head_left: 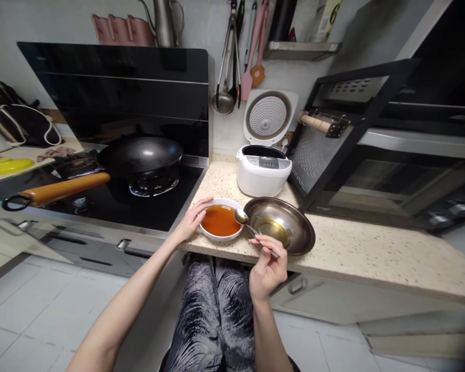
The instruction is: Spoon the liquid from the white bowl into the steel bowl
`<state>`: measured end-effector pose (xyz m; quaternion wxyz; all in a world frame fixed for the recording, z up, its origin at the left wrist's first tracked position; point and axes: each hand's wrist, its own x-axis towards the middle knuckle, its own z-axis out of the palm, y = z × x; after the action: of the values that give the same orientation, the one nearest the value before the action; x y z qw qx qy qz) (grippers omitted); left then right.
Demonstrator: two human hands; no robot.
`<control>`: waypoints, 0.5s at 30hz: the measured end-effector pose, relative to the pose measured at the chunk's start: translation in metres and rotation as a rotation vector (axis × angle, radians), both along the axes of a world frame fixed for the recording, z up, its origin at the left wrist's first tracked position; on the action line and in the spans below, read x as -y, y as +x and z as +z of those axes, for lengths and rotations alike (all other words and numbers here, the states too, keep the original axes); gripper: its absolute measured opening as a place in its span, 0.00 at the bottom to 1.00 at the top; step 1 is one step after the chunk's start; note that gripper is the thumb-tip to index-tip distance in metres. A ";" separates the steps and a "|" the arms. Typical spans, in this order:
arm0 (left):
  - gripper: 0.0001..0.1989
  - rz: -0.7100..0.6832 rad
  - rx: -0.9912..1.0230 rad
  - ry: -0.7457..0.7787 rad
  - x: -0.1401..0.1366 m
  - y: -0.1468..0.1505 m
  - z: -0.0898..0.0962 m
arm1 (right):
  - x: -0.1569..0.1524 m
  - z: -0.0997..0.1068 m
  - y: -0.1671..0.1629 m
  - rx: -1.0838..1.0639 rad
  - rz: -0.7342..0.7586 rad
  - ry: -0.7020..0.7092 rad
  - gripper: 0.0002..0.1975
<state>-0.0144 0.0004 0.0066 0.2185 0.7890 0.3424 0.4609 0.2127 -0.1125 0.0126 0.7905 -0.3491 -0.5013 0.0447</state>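
Observation:
A white bowl (221,238) of clear reddish-orange liquid stands at the counter's front edge. My left hand (191,223) holds the bowl by its left side, fingers along the rim. Between the fingertips and thumb of my right hand (269,263) is the handle of a metal spoon (241,216). The spoon's head is over the bowl's right rim; I cannot tell whether it carries liquid. Just right of the bowl sits a wide metal basin (300,227) with a little yellowish liquid at its bottom, partly behind my right hand.
Behind the basin, a white rice cooker (264,178) has its lid up. On the stove to the left is a black wok (141,155), its wooden handle (65,188) pointing toward me. An oven (403,181) stands at right. Kitchen tools (227,77) hang on the wall.

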 end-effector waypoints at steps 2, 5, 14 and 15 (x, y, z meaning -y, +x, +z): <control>0.23 -0.004 -0.005 -0.001 0.000 0.000 0.000 | 0.000 0.002 0.005 0.020 -0.050 0.003 0.06; 0.23 -0.003 -0.009 -0.004 0.000 -0.001 0.000 | 0.001 0.003 0.014 0.062 -0.112 0.003 0.06; 0.23 0.007 -0.012 -0.003 -0.001 -0.002 -0.001 | -0.001 -0.002 0.031 0.216 -0.214 -0.012 0.06; 0.23 0.006 -0.012 -0.002 -0.001 -0.002 -0.001 | -0.001 -0.003 0.032 0.235 -0.217 -0.012 0.07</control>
<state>-0.0160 0.0012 0.0059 0.2160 0.7905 0.3466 0.4565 0.2444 -0.1112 0.0099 0.7245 -0.4089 -0.5492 -0.0790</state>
